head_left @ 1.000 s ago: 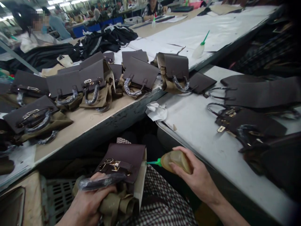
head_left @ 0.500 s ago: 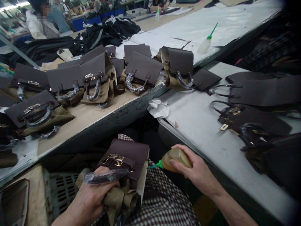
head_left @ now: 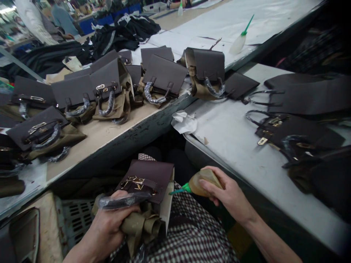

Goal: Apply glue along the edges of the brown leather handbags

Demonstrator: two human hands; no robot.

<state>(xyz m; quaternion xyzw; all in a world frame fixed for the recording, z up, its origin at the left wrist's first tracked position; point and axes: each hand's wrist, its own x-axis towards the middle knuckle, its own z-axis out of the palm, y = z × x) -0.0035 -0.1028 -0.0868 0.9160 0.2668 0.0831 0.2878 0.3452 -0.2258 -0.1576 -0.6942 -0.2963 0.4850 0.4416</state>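
On my lap, over a checkered cloth (head_left: 192, 226), lies a dark maroon handbag (head_left: 153, 175) with gold hardware, a plastic-wrapped handle and olive lining folded out. My left hand (head_left: 109, 219) is closed round the bag beneath its wrapped handle, against the lining; some fingers are hidden. My right hand (head_left: 225, 190) grips an amber squeeze bottle (head_left: 204, 182). The bottle's green nozzle points left, and its tip is at the pale right side edge of the bag; whether it touches cannot be made out.
Several brown handbags (head_left: 164, 75) line the left table (head_left: 109, 142). Dark bag pieces lie on the right table (head_left: 233, 146), with crumpled paper (head_left: 185, 122) at its corner. Another glue-type bottle (head_left: 238, 44) stands behind. A plastic crate (head_left: 78, 219) is lower left; a person (head_left: 33, 22) is far left.
The nozzle tip has shifted slightly left along the bag's edge. The view has moved a little, and the person at far left stands further out of frame.
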